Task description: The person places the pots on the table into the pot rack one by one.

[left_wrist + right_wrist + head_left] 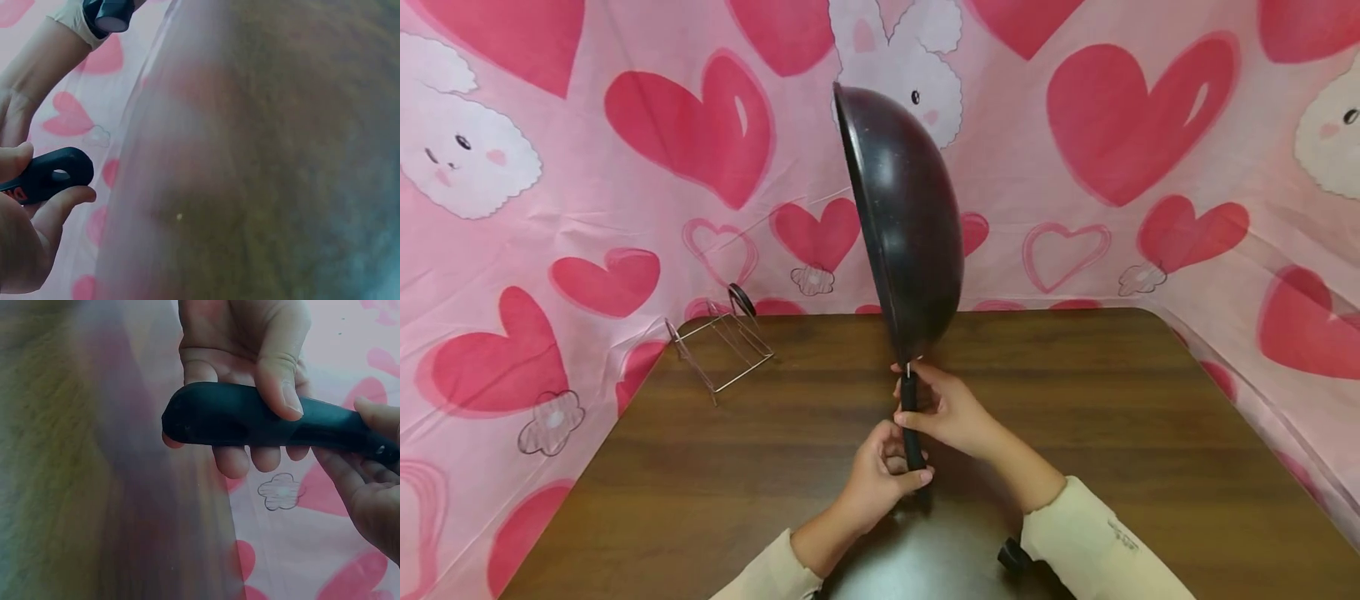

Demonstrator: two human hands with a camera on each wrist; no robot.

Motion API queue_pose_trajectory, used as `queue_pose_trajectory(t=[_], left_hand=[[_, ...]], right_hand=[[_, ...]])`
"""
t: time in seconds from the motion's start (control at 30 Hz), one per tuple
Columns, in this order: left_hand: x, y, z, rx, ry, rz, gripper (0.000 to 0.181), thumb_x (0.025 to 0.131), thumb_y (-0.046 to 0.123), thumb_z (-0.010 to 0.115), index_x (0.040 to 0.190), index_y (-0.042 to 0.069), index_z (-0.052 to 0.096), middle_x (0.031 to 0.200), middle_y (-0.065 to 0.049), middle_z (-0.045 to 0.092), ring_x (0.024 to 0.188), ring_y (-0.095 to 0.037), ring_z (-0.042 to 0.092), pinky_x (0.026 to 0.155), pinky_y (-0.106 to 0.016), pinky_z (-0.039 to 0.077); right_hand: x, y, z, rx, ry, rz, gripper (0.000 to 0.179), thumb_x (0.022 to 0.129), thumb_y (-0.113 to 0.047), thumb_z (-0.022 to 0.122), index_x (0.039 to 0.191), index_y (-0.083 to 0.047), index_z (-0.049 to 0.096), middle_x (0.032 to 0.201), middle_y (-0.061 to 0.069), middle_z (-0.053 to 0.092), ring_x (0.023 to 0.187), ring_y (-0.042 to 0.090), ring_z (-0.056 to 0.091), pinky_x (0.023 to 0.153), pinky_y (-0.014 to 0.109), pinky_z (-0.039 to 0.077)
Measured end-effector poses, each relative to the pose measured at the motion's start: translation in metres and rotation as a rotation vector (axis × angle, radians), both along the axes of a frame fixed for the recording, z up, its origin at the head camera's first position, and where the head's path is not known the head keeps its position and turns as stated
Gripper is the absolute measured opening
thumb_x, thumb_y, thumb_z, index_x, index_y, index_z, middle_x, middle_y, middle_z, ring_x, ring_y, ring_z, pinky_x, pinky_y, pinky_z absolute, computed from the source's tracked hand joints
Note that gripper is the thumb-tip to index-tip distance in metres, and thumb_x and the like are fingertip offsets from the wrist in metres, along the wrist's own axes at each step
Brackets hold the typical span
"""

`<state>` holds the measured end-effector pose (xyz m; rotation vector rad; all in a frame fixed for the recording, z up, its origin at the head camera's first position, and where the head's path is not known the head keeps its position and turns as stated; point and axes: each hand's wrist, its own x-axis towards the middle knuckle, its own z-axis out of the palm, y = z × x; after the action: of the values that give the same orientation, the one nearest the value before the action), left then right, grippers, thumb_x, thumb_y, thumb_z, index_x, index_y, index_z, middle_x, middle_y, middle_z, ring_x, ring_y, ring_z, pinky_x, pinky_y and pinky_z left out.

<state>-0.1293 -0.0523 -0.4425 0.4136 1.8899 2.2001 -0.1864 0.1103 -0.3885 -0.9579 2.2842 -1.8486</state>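
A black wok (917,217) is held up on end above the table, bowl at the top and handle pointing down. Its rim faces left and its rounded bottom faces right. My right hand (951,412) grips the upper part of the black handle (910,408), just below the bowl. Lower down, my left hand (876,479) holds the handle near its end, thumb across the front. The left wrist view shows a hole through the handle's end (78,161). In the right wrist view, the left hand's thumb lies on the handle (225,412) with fingers beneath it.
A brown wooden table (760,467) spreads below the hands. At its back left stands a thin wire rack (742,379) with a dark rounded piece (742,300) at its top. Pink cloth (820,175) printed with hearts and rabbits hangs around the table.
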Motion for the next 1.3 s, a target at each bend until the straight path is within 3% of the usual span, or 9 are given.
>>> queue_pose_trajectory(t=[0.13, 0.4, 0.53, 0.83, 1.03, 1.17, 1.3], left_hand=[[-0.001, -0.005, 0.0, 0.038, -0.03, 0.017, 0.046, 0.081, -0.016, 0.068, 0.116, -0.005, 0.043, 0.107, -0.029, 0.057, 0.091, -0.033, 0.069, 0.076, -0.037, 0.058], [-0.01, -0.011, 0.007, 0.051, -0.003, 0.132, 0.045, 0.081, -0.009, 0.072, 0.115, -0.003, 0.044, 0.103, -0.027, 0.059, 0.088, -0.028, 0.07, 0.062, -0.03, 0.057], [-0.015, -0.018, 0.004, 0.092, 0.008, 0.179, 0.044, 0.079, -0.012, 0.073, 0.113, -0.003, 0.045, 0.103, -0.03, 0.059, 0.085, -0.026, 0.071, 0.064, -0.033, 0.058], [-0.022, -0.041, 0.003, 0.145, 0.153, 0.341, 0.045, 0.074, -0.015, 0.076, 0.11, -0.007, 0.05, 0.103, -0.035, 0.061, 0.084, -0.027, 0.071, 0.069, -0.038, 0.059], [-0.025, -0.056, 0.006, 0.141, 0.203, 0.428, 0.046, 0.072, -0.016, 0.077, 0.109, -0.005, 0.051, 0.097, -0.025, 0.065, 0.084, -0.024, 0.069, 0.064, -0.033, 0.059], [-0.026, -0.067, 0.004, 0.175, 0.202, 0.438, 0.047, 0.073, -0.018, 0.075, 0.112, -0.009, 0.049, 0.096, -0.015, 0.066, 0.085, -0.021, 0.066, 0.064, -0.034, 0.059], [-0.025, -0.081, 0.003, 0.247, 0.185, 0.412, 0.046, 0.076, -0.019, 0.071, 0.114, -0.008, 0.048, 0.1, -0.02, 0.064, 0.085, -0.021, 0.067, 0.066, -0.041, 0.06]], right_hand=[[-0.007, -0.01, 0.004, -0.016, -0.055, 0.019, 0.061, 0.082, -0.002, 0.077, 0.137, -0.001, 0.05, 0.107, 0.019, 0.063, 0.095, 0.029, 0.065, 0.08, 0.034, 0.057], [-0.02, -0.032, 0.013, -0.069, -0.118, -0.014, 0.064, 0.081, -0.004, 0.079, 0.138, -0.005, 0.052, 0.112, 0.015, 0.068, 0.101, 0.023, 0.067, 0.087, 0.035, 0.055], [-0.027, -0.044, 0.018, -0.075, -0.135, 0.02, 0.059, 0.081, 0.0, 0.078, 0.136, -0.004, 0.055, 0.111, 0.016, 0.069, 0.101, 0.021, 0.067, 0.087, 0.035, 0.055], [-0.042, -0.07, 0.037, -0.08, -0.096, 0.087, 0.056, 0.079, 0.004, 0.078, 0.132, 0.002, 0.057, 0.103, 0.013, 0.072, 0.096, 0.021, 0.069, 0.084, 0.034, 0.056], [-0.05, -0.092, 0.045, -0.09, -0.113, 0.157, 0.061, 0.079, 0.008, 0.076, 0.135, 0.003, 0.054, 0.106, 0.019, 0.07, 0.099, 0.022, 0.069, 0.086, 0.033, 0.056], [-0.053, -0.107, 0.047, -0.06, -0.085, 0.178, 0.059, 0.078, 0.009, 0.076, 0.133, 0.004, 0.055, 0.105, 0.018, 0.071, 0.1, 0.02, 0.069, 0.087, 0.031, 0.055], [-0.056, -0.123, 0.048, -0.036, -0.083, 0.209, 0.061, 0.079, 0.008, 0.076, 0.135, 0.006, 0.052, 0.105, 0.017, 0.071, 0.104, 0.021, 0.067, 0.089, 0.029, 0.054]])
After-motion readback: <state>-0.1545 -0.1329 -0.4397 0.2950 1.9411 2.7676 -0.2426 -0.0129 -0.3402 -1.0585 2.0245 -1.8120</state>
